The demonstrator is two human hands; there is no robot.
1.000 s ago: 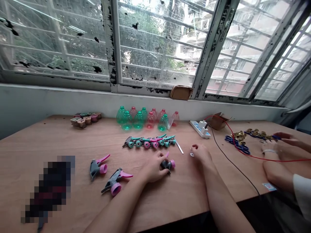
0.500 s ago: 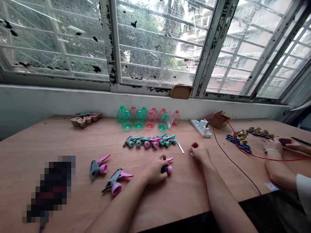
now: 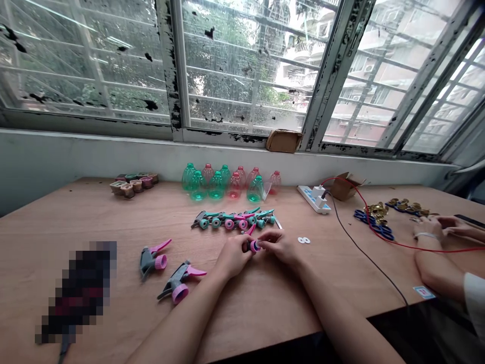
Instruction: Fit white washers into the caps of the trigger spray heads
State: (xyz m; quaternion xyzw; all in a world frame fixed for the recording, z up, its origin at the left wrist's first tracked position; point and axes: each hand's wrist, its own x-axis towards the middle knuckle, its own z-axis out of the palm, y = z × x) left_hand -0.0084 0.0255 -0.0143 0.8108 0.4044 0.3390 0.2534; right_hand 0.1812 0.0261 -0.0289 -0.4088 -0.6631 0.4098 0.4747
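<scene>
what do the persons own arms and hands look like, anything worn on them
Both arms are bare: the left forearm and right forearm show no sleeve, right down to the bottom edge of the view. The left hand and right hand wear no gloves, and no watch, bracelet or ring can be made out on them or on the fingers.

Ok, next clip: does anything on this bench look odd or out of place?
Two things: at lower left of the wooden table, a dark object is pixelated out, and a small white figure-eight piece lies alone, apart from the row of spray heads.
</scene>
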